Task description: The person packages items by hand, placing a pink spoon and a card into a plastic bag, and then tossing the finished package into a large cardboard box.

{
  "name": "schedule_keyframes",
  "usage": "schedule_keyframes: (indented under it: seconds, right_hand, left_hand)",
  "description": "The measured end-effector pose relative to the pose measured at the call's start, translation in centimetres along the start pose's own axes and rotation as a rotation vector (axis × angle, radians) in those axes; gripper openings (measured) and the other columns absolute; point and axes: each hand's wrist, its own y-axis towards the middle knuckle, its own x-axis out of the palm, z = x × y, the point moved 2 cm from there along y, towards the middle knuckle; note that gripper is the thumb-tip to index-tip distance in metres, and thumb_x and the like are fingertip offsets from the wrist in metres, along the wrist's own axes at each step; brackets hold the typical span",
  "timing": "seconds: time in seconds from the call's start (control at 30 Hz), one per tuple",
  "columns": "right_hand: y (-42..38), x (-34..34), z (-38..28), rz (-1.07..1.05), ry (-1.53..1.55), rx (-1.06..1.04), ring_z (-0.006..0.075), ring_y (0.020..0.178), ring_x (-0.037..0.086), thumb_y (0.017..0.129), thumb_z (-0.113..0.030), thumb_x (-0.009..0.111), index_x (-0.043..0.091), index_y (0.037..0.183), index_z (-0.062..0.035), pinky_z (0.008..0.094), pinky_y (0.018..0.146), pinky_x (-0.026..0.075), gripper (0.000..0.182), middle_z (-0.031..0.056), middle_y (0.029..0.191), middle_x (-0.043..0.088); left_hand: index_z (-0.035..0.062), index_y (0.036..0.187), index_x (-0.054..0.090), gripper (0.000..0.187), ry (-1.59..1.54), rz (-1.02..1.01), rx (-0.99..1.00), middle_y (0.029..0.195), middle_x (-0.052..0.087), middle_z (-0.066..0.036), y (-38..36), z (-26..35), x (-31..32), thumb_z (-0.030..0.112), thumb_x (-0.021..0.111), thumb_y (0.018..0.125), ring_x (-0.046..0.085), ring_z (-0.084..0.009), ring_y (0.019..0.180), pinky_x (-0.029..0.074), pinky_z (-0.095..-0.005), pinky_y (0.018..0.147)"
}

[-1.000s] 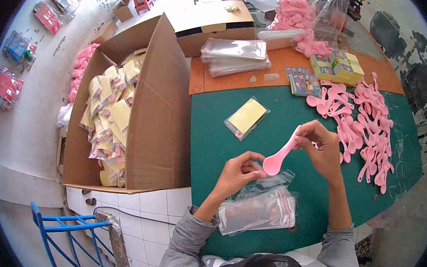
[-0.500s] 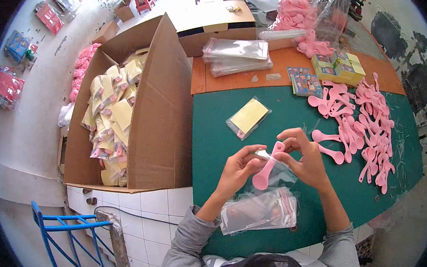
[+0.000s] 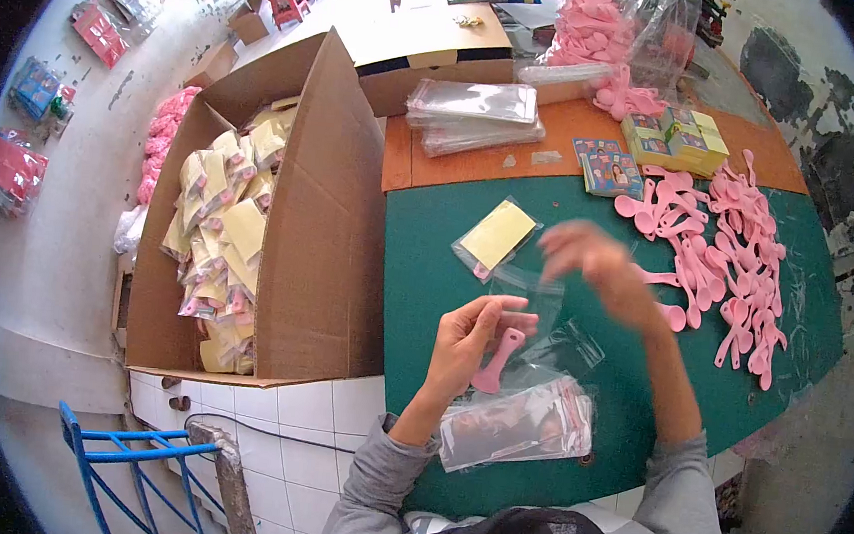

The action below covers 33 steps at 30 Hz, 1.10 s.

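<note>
My left hand (image 3: 471, 341) is closed, thumb against fingers, on a clear plastic bag (image 3: 535, 294). A pink measuring spoon (image 3: 500, 359) hangs below its fingertips, apparently inside that bag; part of the spoon is hidden. My right hand (image 3: 599, 269) is raised over the green table, to the right of the bag, its fingers curved and smeared by motion. Just below the left hand lies a stack of clear bags (image 3: 519, 430). Farther up the table rests a packed bag with a yellow card (image 3: 498, 234) and a bit of pink at its lower end.
Loose pink spoons (image 3: 703, 264) are heaped on the right. Behind them stand card stacks (image 3: 678, 141) and a big bag of spoons (image 3: 596, 29). More clear bags (image 3: 474, 110) lie at the back. At left, a tall cardboard box (image 3: 325, 229) contains many packed bags, near a blue metal frame (image 3: 132, 450).
My right hand has left the spoon and moved up, away from the left hand. The spoon has shifted left and down, staying by my left hand.
</note>
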Motion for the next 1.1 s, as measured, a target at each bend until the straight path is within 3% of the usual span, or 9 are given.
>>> schedule_keyframes:
  seconds: [0.1, 0.23, 0.33, 0.43, 0.53, 0.6, 0.67, 0.87, 1.1]
  right_hand:
    - [2.3, -8.5, 9.8, 0.427, -0.672, 0.431, 0.0311, 0.088, 0.058, 0.087, -0.042, 0.052, 0.063, 0.093, 0.0033, 0.0400, 0.078, 0.044, 0.047, 0.0196, 0.100, 0.060]
    - [2.3, -10.5, 14.7, 0.526, -1.295, 0.739, 0.0350, 0.092, 0.057, 0.083, -0.044, 0.057, 0.063, 0.092, 0.0032, 0.0456, 0.078, 0.046, 0.048, 0.0200, 0.103, 0.060]
    - [2.7, -10.6, 14.5, 0.550, -1.208, 0.814, 0.0346, 0.095, 0.056, 0.081, -0.040, 0.061, 0.062, 0.093, 0.0033, 0.0454, 0.077, 0.047, 0.045, 0.0195, 0.103, 0.060]
    - [2.3, -11.2, 15.3, 0.644, -1.421, 0.456, 0.0353, 0.086, 0.059, 0.082, -0.031, 0.063, 0.061, 0.090, 0.0025, 0.0450, 0.072, 0.048, 0.035, 0.0193, 0.099, 0.061]
    - [2.3, -10.5, 12.8, 0.636, -0.783, 0.416, 0.0270, 0.067, 0.061, 0.084, -0.020, 0.062, 0.057, 0.089, 0.0013, 0.0371, 0.060, 0.049, 0.023, 0.0130, 0.086, 0.062]
    - [2.8, -6.7, 4.3, 0.440, -0.075, 0.364, 0.0155, 0.056, 0.057, 0.084, -0.010, 0.061, 0.054, 0.094, -0.0011, 0.0280, 0.048, 0.045, 0.015, 0.0066, 0.078, 0.061]
    - [1.5, -3.6, -0.5, 0.293, 0.153, 0.335, 0.0071, 0.061, 0.056, 0.085, -0.007, 0.061, 0.052, 0.099, -0.0022, 0.0211, 0.045, 0.043, 0.018, 0.0042, 0.079, 0.059]
    - [-1.1, -1.1, -5.8, 0.120, -0.231, 0.219, 0.0153, 0.068, 0.063, 0.081, -0.001, 0.060, 0.054, 0.099, -0.0004, 0.0286, 0.058, 0.049, 0.019, 0.0112, 0.081, 0.063]
    - [-1.3, -0.8, -8.0, -0.169, -0.389, 0.234, 0.0348, 0.079, 0.062, 0.078, -0.007, 0.062, 0.052, 0.092, 0.0002, 0.0373, 0.067, 0.049, 0.018, 0.0169, 0.082, 0.062]
  left_hand:
    - [-0.0010, 0.108, 0.059, 0.033, 0.010, 0.002, 0.024, 0.094, 0.067, -0.016, 0.1, -0.1, 0.1, 0.025, 0.041, 0.098, 0.066, -0.0185, 0.079, 0.055, -0.0274, 0.066]
    - [-0.0011, 0.108, 0.059, 0.034, 0.066, -0.027, 0.030, 0.094, 0.067, -0.016, -0.1, 0.3, 0.2, 0.026, 0.042, 0.098, 0.067, -0.0195, 0.080, 0.055, -0.0280, 0.068]
    - [-0.0019, 0.108, 0.058, 0.035, 0.028, -0.026, 0.025, 0.095, 0.066, -0.016, 0.2, 0.1, -0.3, 0.028, 0.042, 0.098, 0.066, -0.0190, 0.081, 0.055, -0.0284, 0.070]
    - [-0.0023, 0.109, 0.058, 0.035, 0.028, -0.043, -0.004, 0.095, 0.066, -0.016, 0.1, 0.1, -0.2, 0.027, 0.042, 0.098, 0.066, -0.0188, 0.082, 0.054, -0.0279, 0.070]
    - [-0.0027, 0.109, 0.058, 0.034, 0.084, -0.061, -0.011, 0.095, 0.066, -0.017, 0.2, 0.0, -0.5, 0.025, 0.043, 0.098, 0.065, -0.0180, 0.082, 0.054, -0.0270, 0.071]
    - [-0.0030, 0.109, 0.058, 0.031, 0.074, -0.050, -0.014, 0.095, 0.066, -0.016, 0.2, 0.0, -0.6, 0.022, 0.044, 0.097, 0.065, -0.0166, 0.082, 0.053, -0.0254, 0.071]
    - [-0.0031, 0.108, 0.059, 0.028, 0.018, -0.039, -0.027, 0.094, 0.066, -0.014, 0.3, 0.0, -0.4, 0.018, 0.046, 0.097, 0.064, -0.0145, 0.082, 0.052, -0.0230, 0.070]
    - [-0.0035, 0.107, 0.060, 0.026, 0.042, -0.042, -0.039, 0.089, 0.066, -0.010, 0.0, -0.2, -0.3, 0.016, 0.047, 0.096, 0.062, -0.0112, 0.080, 0.051, -0.0207, 0.070]
    - [-0.0051, 0.110, 0.059, 0.028, 0.385, -0.130, -0.010, 0.081, 0.067, -0.009, 0.3, 0.8, 1.2, 0.015, 0.052, 0.093, 0.058, -0.0046, 0.073, 0.049, -0.0224, 0.061]
